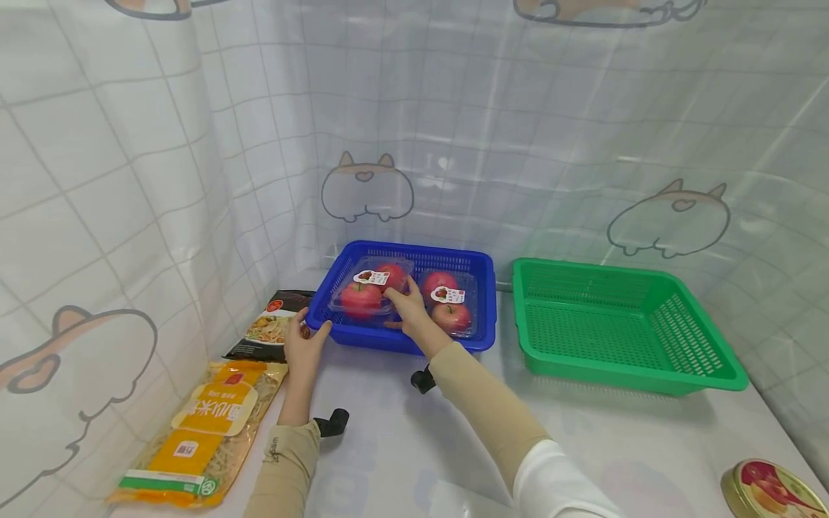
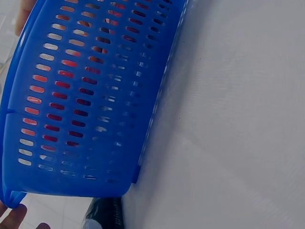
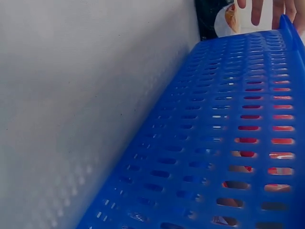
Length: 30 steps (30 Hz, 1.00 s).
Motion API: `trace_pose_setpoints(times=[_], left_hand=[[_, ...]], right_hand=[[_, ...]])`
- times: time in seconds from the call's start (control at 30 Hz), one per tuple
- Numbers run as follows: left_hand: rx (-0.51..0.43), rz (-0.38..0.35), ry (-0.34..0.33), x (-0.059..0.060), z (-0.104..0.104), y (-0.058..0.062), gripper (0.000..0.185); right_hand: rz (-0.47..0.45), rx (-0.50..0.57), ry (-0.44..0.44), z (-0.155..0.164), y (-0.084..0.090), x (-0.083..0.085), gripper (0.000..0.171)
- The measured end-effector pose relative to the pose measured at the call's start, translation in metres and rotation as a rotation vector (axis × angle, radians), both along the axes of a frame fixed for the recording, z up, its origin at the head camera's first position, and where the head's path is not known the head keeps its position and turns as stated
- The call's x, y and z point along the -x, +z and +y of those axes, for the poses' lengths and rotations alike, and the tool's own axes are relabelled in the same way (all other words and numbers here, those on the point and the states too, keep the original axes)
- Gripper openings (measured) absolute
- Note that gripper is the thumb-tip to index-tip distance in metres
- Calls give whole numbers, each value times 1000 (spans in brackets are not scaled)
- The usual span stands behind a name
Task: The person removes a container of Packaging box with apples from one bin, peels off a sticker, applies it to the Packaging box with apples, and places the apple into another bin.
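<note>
A blue basket point(image 1: 401, 338) holds two clear plastic packs of red apples with white labels. My right hand point(image 1: 411, 313) reaches over the front rim and grips the right side of the left apple pack point(image 1: 363, 298), which sits tilted. The other apple pack point(image 1: 451, 309) lies to the right of that hand. At the basket's front left corner, my left hand point(image 1: 304, 349) holds the rim, thumb in front and fingers along the side. In the left wrist view, fingertips point(image 2: 14, 217) show by the corner; apples appear red through the slots.
A green basket point(image 1: 589, 331) stands to the right. On the left lie a yellow noodle bag point(image 1: 207, 424) and a dark food packet point(image 1: 262, 334). A round tin point(image 1: 771, 489) sits at the near right. A patterned curtain point(image 1: 453, 144) hangs behind.
</note>
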<state>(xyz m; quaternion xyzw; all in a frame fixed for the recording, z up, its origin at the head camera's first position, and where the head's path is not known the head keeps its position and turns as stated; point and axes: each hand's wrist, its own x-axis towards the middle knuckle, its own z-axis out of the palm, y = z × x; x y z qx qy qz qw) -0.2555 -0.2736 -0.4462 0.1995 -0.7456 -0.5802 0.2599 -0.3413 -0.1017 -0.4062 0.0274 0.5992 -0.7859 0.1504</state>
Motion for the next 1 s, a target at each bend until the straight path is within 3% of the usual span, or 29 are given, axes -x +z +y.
trace_pose_setpoints(times=[0.17,0.4,0.5,0.7,0.8,1.0], left_hand=[[-2,15,-11,-1,2,-2,56],[13,34,-15,-1,1,-5,55],[10,49,-20,-1,1,-5,55],[10,53,-21,0,2,-5,55],[13,42,-26,0,2,-6,56],[29,36,-30,1,4,-7,56]], right_hand=[[13,-34,-6,-1,-4,1,82],[-49,-52,11,-3,-1,3,86],[-8,-109,-10,-10,-23,20,91],[3,-167,12,-27,-104,94,98],[-13,-186,-5,-31,-116,100,91],[-14,-153,23,-25,-123,107,82]])
